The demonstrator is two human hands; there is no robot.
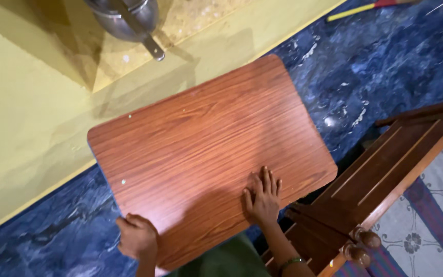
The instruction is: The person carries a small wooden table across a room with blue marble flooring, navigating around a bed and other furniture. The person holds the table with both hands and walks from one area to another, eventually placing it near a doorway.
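Two hands on wooden board [206, 154], right hand [262, 197] flat, left hand [137, 237] gripping edge

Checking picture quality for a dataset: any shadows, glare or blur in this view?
Head view: soft shadow falls on the wooden board near the right hand; the left hand is slightly soft; the blue floor shows pale sheen.

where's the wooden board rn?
In the head view, the wooden board lies centre frame on the blue marbled floor, beside the yellow wall, right hand flat on it.
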